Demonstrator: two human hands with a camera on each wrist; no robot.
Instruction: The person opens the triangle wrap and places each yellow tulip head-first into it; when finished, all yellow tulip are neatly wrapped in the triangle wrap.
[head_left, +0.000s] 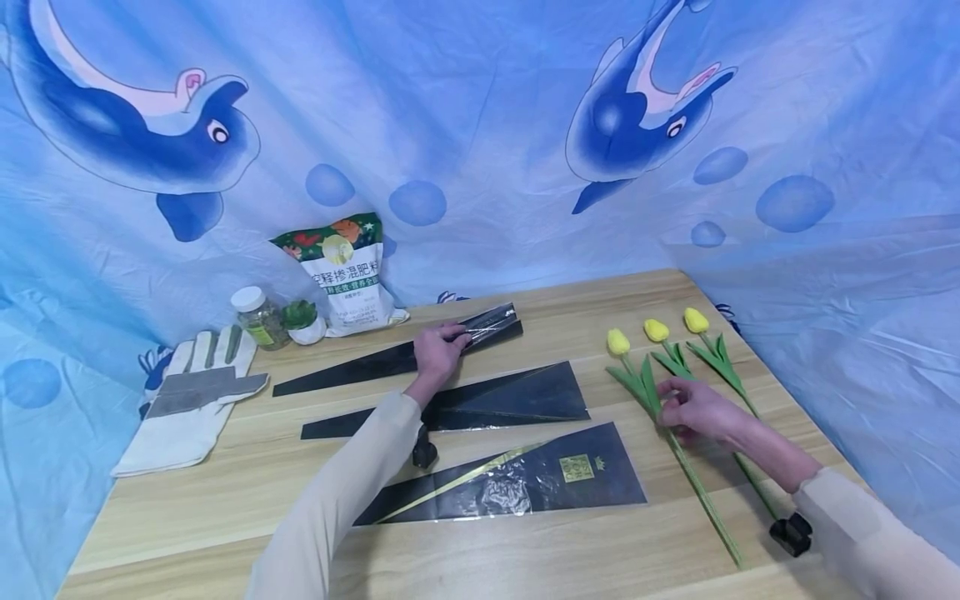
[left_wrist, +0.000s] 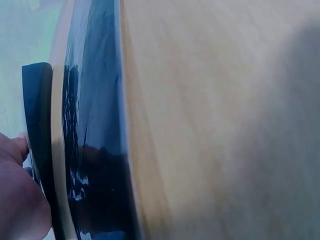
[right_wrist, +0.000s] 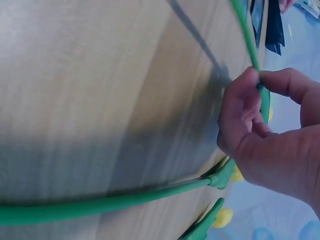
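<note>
My right hand (head_left: pixel 697 408) pinches the green stem of the left yellow tulip (head_left: pixel 618 342) between thumb and fingers, just by its leaves. In the right wrist view the pinched stem (right_wrist: pixel 245 35) shows a shadow on the wood. Two more yellow tulips, a middle one (head_left: pixel 656 331) and a right one (head_left: pixel 696 320), lie beside it. At the back, my left hand (head_left: pixel 437 358) grips the edge of a tapered black flower sleeve (head_left: pixel 360 367). Nearer lie a second black sleeve (head_left: pixel 510 400) and a third (head_left: pixel 525 479) with gold print.
At the back left stand a fertilizer bag (head_left: pixel 352 283), a lidded jar (head_left: pixel 260 318) and a small potted succulent (head_left: pixel 302 321). White-grey work gloves (head_left: pixel 187 400) lie at the table's left edge. A blue dolphin-print curtain (head_left: pixel 480 125) hangs behind the wooden table (head_left: pixel 450 558).
</note>
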